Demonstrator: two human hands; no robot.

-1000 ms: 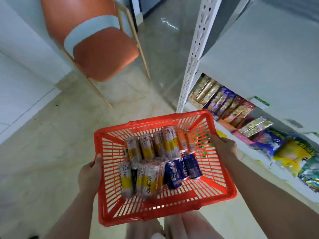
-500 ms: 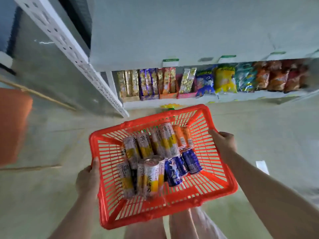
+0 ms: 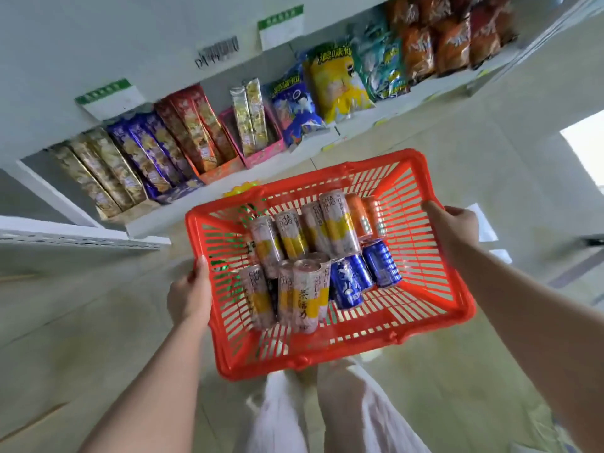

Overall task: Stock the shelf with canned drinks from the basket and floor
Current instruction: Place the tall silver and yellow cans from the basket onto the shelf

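In front of the low shelf point(image 3: 147, 227) w/ snack packs point(image 3: 183, 138), the person holds a red basket point(image 3: 327, 354) over the floor point(image 3: 65, 322). Left hand point(image 3: 189, 295) grips its left rim, right hand point(image 3: 452, 228) curls round the right rim. Cans point(image 3: 307, 295) lie inside: white-yellow, blue & orange.

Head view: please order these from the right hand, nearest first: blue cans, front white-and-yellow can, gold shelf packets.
From the right hand:
1. blue cans, right side of the basket.
2. front white-and-yellow can, basket middle.
3. gold shelf packets, far left.
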